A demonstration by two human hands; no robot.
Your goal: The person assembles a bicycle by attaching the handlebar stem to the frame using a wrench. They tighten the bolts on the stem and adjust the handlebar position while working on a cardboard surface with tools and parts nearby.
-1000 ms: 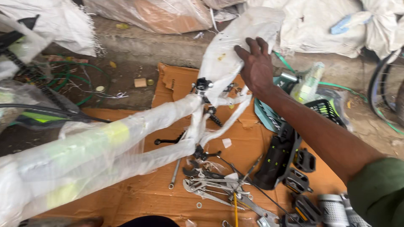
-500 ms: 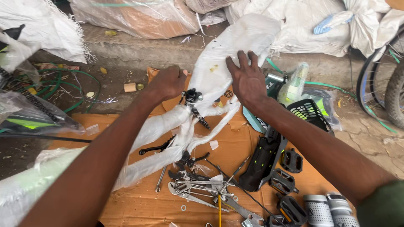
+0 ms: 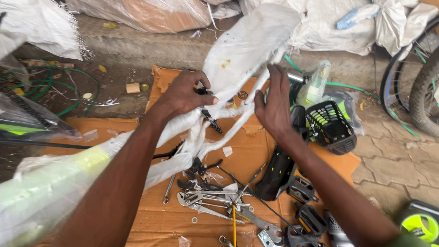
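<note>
Brown corrugated cardboard lay flat on the ground beneath both hands, serving as the work surface, with worn paving stones past its edge to the right of the right hand and bare dirt and concrete beyond the fingertips. Across the cardboard stretched a bicycle frame wrapped in white plastic, its tubes running from below the left forearm up to a wide wrapped part beyond both hands. The left hand was clenched around the wrapped tubing where a black metal fitting showed through. The right hand lay open with fingers spread, palm against a thin wrapped tube just beside the left hand, not closed on it.

Nearer the person than the hands, a heap of wrenches and pliers rested on the cardboard. Under the right forearm lay black pedals, and just right of the right hand stood a small black plastic basket. White sacks were piled beyond the hands, green cable coiled far left of the left hand, and a bicycle wheel stood at the far right.
</note>
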